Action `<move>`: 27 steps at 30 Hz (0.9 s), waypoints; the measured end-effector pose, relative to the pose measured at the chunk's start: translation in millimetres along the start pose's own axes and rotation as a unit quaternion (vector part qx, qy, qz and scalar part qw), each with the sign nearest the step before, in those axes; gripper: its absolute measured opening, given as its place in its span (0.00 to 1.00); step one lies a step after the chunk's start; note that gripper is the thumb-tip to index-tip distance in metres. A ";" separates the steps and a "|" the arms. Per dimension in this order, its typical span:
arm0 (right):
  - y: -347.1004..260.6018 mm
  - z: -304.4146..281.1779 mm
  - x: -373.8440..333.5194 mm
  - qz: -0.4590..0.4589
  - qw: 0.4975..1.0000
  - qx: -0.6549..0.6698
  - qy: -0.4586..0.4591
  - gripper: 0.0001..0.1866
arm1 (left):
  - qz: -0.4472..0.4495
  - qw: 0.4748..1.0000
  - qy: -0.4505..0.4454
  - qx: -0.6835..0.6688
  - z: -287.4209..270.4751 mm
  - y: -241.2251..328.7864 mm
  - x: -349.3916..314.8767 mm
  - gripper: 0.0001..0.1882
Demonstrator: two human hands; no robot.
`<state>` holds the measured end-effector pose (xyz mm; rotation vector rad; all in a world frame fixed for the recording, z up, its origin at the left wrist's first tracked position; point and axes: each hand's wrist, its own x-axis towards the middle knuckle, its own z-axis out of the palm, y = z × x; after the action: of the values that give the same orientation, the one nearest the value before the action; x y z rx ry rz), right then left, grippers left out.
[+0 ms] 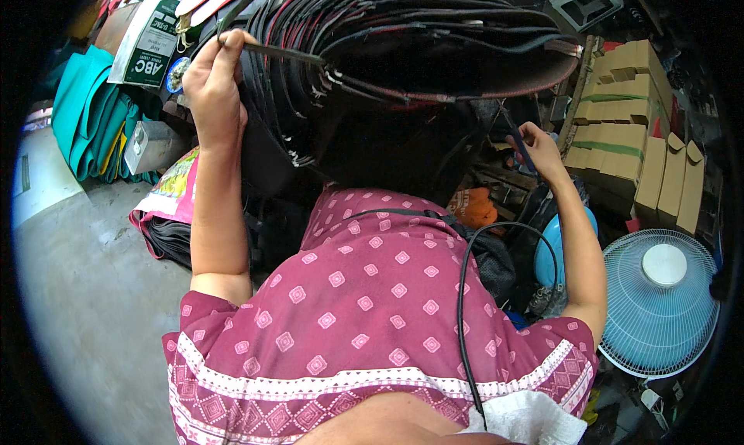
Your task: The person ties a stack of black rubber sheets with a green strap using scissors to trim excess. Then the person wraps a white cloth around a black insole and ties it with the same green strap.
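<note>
A thick stack of dark folded fabric pieces (418,38) with reddish edges lies in front of me, above my lap. My left hand (215,85) is raised at the stack's left side, closed in a pinch. Between its thumb and fingers is a narrow dark strap (287,53), stretched toward the stack's near edge, where pale thread ends stick out. To the right of the stack, my right hand (540,152) is closed round a slim dark blue tool (521,141). The tool points up toward the stack's underside; its exact kind is not clear.
Folded green fabric (85,108) and a metal tin (151,147) stand at left, near a pink bag (174,189). Stacked cardboard pieces (612,135) and a blue fan with a wire guard (659,302) are at right. A black cable (463,313) hangs over my front.
</note>
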<state>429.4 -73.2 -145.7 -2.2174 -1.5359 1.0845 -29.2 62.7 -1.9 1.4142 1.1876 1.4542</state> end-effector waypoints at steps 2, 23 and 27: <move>-10.4 0.3 -5.0 -0.024 0.995 -0.094 0.008 0.26 | 0.000 1.000 -0.002 -0.021 1.6 -2.7 6.8 0.10; -99.9 76.6 0.2 -0.349 0.907 -0.205 -0.117 0.18 | 0.114 0.980 -0.086 0.137 41.6 -10.9 -4.7 0.11; -96.0 73.5 0.9 -0.344 0.895 -0.254 -0.125 0.16 | 0.125 0.970 -0.110 0.179 51.1 -12.6 -12.7 0.12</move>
<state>311.3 -47.5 -143.1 -1.5363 -2.6807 0.8065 21.6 59.3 -20.1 1.9785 1.2028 1.2416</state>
